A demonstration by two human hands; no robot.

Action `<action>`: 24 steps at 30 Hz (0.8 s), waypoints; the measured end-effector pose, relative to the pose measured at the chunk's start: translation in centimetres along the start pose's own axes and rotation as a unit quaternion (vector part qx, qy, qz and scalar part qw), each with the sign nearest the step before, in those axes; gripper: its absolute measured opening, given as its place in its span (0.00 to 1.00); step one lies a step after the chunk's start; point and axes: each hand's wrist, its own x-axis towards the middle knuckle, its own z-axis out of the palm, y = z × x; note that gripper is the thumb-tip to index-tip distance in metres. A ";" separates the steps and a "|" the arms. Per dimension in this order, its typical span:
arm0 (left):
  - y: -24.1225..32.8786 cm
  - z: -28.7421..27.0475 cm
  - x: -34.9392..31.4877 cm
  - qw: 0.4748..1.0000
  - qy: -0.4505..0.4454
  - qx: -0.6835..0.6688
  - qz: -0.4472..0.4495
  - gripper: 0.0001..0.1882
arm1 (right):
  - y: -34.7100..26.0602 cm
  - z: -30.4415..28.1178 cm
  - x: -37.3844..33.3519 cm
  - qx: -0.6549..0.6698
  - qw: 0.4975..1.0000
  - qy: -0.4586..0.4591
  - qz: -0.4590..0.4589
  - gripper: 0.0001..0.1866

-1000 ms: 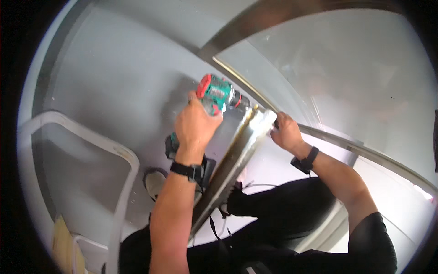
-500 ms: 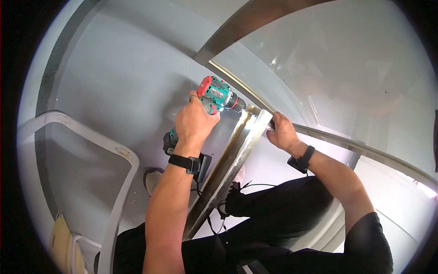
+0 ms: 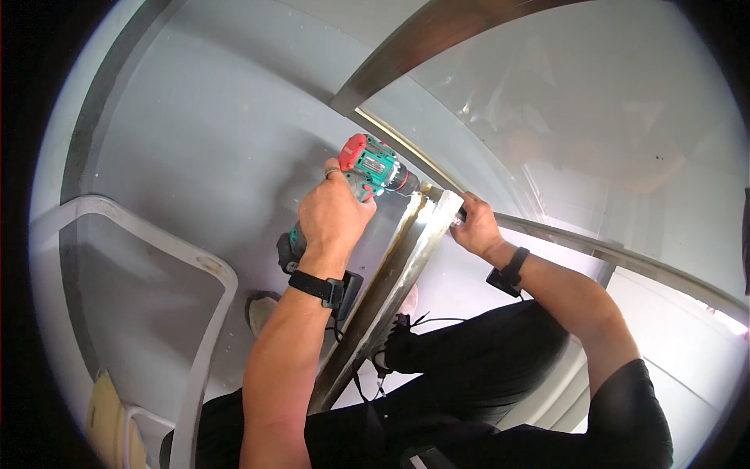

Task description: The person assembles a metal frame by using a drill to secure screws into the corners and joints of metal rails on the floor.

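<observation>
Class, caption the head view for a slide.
Left hand grips a green cordless drill, chuck near the end of a metal channel; right hand at that end.

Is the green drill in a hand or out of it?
In: the left hand is wrapped around the drill, whose front points toward the metal bar.

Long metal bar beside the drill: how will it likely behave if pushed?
Probably stiff: the bar looks straight along its visible length. Likely apt to swivel if pushed near one end, being long and narrow, though the right hand at its upper end may steady it. Bare fingers might slip where its surface looks shiny.
</observation>
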 end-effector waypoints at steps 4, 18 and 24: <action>0.4 -0.5 0.0 1.000 -0.009 0.001 0.007 0.33 | 0.3 0.0 0.0 -0.025 1.000 0.001 -0.004 0.17; 0.3 -0.7 0.1 1.000 -0.005 -0.007 0.009 0.33 | 0.0 -0.2 0.2 0.006 0.999 0.037 -0.004 0.15; -0.4 -0.4 0.2 1.000 0.008 -0.014 0.011 0.36 | -0.5 -0.5 0.1 -0.005 0.999 0.031 -0.016 0.13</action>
